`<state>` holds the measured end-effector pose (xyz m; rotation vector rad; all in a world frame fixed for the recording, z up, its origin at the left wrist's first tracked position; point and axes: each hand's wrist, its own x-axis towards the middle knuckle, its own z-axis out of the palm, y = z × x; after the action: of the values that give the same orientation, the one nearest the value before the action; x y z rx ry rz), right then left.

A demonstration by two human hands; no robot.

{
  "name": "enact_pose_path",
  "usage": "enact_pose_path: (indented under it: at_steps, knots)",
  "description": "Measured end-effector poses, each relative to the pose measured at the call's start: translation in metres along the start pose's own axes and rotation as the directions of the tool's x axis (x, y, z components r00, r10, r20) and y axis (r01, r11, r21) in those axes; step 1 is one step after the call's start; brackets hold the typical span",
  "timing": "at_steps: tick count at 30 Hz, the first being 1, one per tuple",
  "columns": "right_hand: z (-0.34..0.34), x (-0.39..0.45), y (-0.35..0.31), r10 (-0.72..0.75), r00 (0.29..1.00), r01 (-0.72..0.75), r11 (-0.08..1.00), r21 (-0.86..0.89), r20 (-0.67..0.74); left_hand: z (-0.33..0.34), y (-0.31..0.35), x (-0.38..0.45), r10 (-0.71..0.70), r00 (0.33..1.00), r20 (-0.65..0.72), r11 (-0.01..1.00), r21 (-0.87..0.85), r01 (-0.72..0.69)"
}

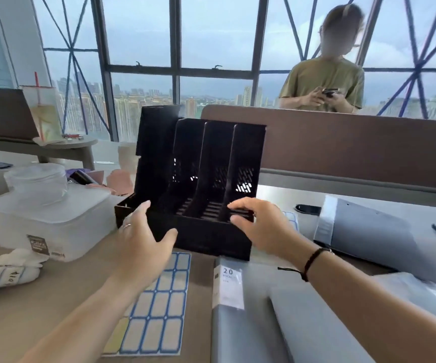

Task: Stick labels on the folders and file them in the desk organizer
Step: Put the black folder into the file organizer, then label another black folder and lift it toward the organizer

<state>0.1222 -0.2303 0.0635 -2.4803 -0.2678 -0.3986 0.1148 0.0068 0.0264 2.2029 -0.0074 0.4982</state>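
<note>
The white sticker [228, 288] on the grey folder [240, 331] shows the number "20". The small print under it is too blurred to read.

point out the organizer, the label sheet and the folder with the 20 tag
organizer [206, 239]: head view, front wall
label sheet [159, 310]: head view, middle labels
folder [240, 334]: head view, grey cover below its tag

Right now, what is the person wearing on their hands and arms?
Both forearms are bare, no sleeves in view. The left hand has a thin silver ring on one finger. The right hand has a dark cord bracelet at the wrist, with a loose end trailing.
</note>
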Motion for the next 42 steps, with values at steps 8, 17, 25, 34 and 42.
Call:
enact_pose_path:
  at_steps: [8,17,25,34,42]
  knots:
    - [-0.078,-0.14,0.061,0.235,0.972,-0.233,0.97,-0.061,0.021,0.076,0.102,-0.097,0.449,0.723,0.525,0.861,-0.037,-0.508]
    - [-0.168,-0.28,0.123,0.446,0.892,-0.453,0.875,-0.17,-0.08,0.14,0.184,-0.168,0.477,0.562,0.676,0.821,-0.115,-0.559]
    - [-0.223,-0.346,0.171,0.572,0.806,-0.591,0.774,-0.225,-0.152,0.215,0.259,-0.217,0.506,0.405,0.762,0.772,-0.19,-0.607]
    - [-0.251,-0.318,0.265,0.574,0.785,-0.615,0.676,-0.406,-0.233,0.326,0.34,-0.229,0.391,0.395,0.832,0.893,-0.238,-0.382]
    - [-0.248,-0.263,0.36,0.548,0.754,-0.646,0.522,-0.557,-0.362,0.412,0.356,-0.198,0.219,0.489,0.844,0.95,-0.299,0.09]
